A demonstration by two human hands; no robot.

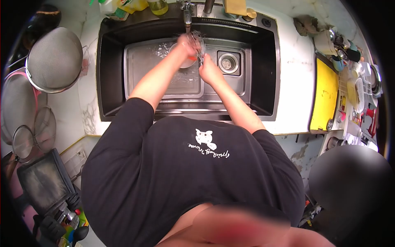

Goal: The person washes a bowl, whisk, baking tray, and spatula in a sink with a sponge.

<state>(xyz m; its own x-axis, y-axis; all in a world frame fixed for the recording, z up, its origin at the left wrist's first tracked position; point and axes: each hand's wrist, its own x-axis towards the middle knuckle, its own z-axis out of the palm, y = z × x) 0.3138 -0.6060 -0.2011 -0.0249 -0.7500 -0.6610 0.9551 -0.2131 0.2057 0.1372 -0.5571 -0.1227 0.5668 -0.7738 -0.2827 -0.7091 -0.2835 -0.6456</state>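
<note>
Under the tap [187,19], water splashes over a shiny metal utensil [200,50] with a slim handle; its wet upper end is too blurred to name the kind. My right hand [210,71] is closed around the lower end of the handle. Against the upper end lies my left hand [188,45], its fingers smeared by motion and spray. Beneath the hands, a pale round dish-like shape [187,63] and a small orange patch [192,59] show in part. All this is over the black sink [113,70], above a metal tray [144,74] in its basin.
Right of my hands is the drain [228,63]. Bottles [158,6] and a yellow sponge-like block [235,6] stand behind the sink. Large mesh strainers [55,59] hang at left. A yellow board [324,94] and crowded utensil racks [356,90] line the right side.
</note>
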